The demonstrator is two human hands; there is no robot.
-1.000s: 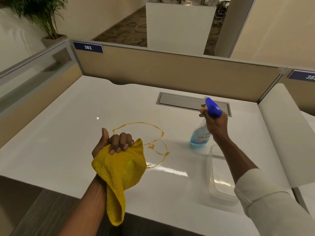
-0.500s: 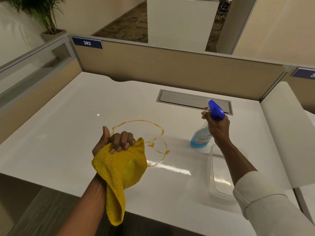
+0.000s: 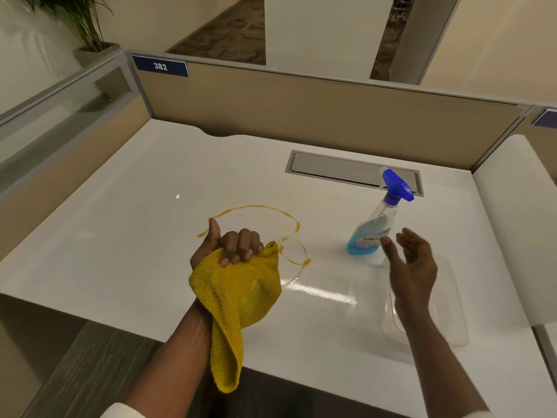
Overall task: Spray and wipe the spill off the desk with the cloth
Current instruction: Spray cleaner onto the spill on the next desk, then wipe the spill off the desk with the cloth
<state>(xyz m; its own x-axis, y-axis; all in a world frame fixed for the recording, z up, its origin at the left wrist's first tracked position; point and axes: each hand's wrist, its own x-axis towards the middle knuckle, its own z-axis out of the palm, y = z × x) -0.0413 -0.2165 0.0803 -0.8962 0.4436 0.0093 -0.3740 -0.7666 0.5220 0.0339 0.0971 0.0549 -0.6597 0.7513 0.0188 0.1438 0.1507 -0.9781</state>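
Note:
An amber spill lies in thin looping rings on the white desk, near its middle. My left hand is fisted around a yellow cloth, which hangs down past the desk's front edge, just in front of the spill. A clear spray bottle with blue liquid and a blue trigger head stands upright to the right of the spill. My right hand hovers open just right of the bottle and nearer to me, fingers spread, not touching it.
A clear plastic tray rests on the desk at front right, under my right hand. A grey cable hatch is set into the desk at the back. Beige partition walls enclose the back and left.
My right hand has let go of the spray bottle and drawn back toward me; the bottle now stands alone on the desk. My left hand still holds the cloth in the same spot.

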